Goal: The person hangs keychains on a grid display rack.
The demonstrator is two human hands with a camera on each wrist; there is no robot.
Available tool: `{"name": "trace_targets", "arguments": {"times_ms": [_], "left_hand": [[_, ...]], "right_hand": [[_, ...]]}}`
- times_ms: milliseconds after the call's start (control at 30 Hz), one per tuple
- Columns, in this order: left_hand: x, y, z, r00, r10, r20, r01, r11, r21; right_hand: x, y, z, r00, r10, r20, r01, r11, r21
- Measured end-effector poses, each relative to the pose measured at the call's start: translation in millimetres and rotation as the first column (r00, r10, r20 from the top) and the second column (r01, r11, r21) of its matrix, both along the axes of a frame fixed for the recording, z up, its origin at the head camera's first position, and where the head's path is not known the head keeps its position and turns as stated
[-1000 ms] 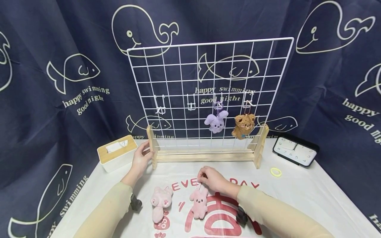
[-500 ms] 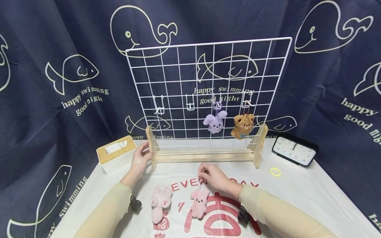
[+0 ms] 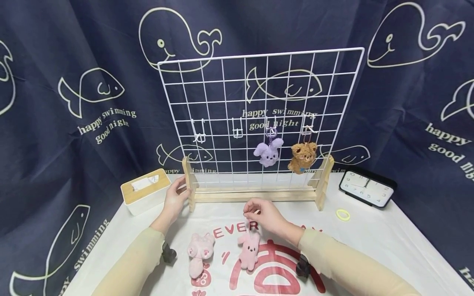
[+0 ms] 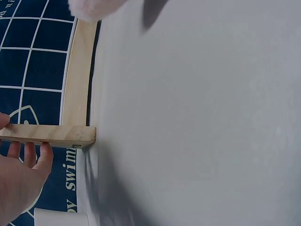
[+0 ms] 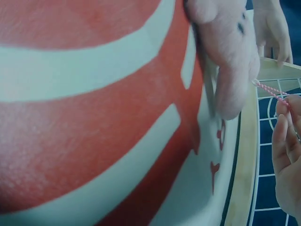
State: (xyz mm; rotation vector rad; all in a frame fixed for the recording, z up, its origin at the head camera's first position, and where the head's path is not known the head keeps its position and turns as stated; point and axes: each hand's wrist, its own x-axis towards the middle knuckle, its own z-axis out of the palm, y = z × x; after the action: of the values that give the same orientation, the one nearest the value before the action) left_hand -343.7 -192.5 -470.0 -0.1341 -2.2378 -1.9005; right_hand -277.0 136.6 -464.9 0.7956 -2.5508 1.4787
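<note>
In the head view my right hand [image 3: 267,218] pinches the chain of a pink plush rabbit keychain [image 3: 249,250], which hangs with its face forward. Up close in the right wrist view, the pink beaded chain [image 5: 270,89] runs from the fingertips to the plush. My left hand [image 3: 176,200] grips the left wooden upright [image 4: 51,133] of a white wire grid rack [image 3: 245,100], thumb on one side and fingers on the other. On the rack's hooks hang a purple rabbit plush [image 3: 268,153] and a brown bear plush [image 3: 303,158]. Two more hooks [image 3: 237,130] to the left hold nothing.
Another pink plush [image 3: 200,251] with a tail lies on the white printed tablecloth, left of the rabbit. Behind my left hand stands a tissue box [image 3: 146,191]. At the right are a clock [image 3: 368,188] and a yellow ring [image 3: 342,214].
My right hand has risen slightly with the chain, and the pink rabbit has turned a little and come more upright. The left hand has stayed on the upright.
</note>
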Motion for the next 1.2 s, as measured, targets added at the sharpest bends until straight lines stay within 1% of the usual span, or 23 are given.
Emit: {"name": "trace_targets", "arguments": {"times_ms": [233, 367, 467, 600, 667, 967, 1200], "left_hand": [[0.2, -0.7, 1.0, 1.0, -0.001, -0.005, 0.001, 1.0, 0.009], [1.3, -0.8, 3.5, 1.0, -0.006, 0.005, 0.006, 1.0, 0.011], [1.8, -0.4, 4.5, 1.0, -0.006, 0.002, 0.006, 1.0, 0.012], [1.1, -0.3, 3.3, 1.0, 0.0, -0.005, 0.0, 1.0, 0.011], [0.8, -0.5, 2.9, 1.0, 0.002, -0.006, -0.001, 1.0, 0.012], [-1.4, -0.4, 1.4, 1.0, 0.0, 0.012, 0.0, 1.0, 0.003], [-0.5, -0.1, 0.3, 1.0, -0.004, 0.008, 0.004, 1.0, 0.013]], "right_hand": [[1.6, -1, 14.4, 1.0, 0.013, 0.005, -0.013, 0.999, -0.042], [0.2, -2, 21.5, 1.0, 0.025, 0.012, -0.024, 0.997, -0.073], [-1.0, -1, 25.7, 0.999, 0.039, 0.002, -0.038, 0.994, -0.1], [-2.7, -1, 30.9, 0.999, 0.051, -0.011, -0.052, 0.991, -0.126], [-3.3, -2, 34.5, 0.998, 0.056, -0.004, -0.056, 0.989, -0.139], [-5.2, -6, 52.6, 0.999, 0.05, 0.005, -0.049, 0.988, -0.145], [-9.5, -10, 63.0, 0.999, 0.037, -0.027, -0.04, 0.99, -0.138]]}}
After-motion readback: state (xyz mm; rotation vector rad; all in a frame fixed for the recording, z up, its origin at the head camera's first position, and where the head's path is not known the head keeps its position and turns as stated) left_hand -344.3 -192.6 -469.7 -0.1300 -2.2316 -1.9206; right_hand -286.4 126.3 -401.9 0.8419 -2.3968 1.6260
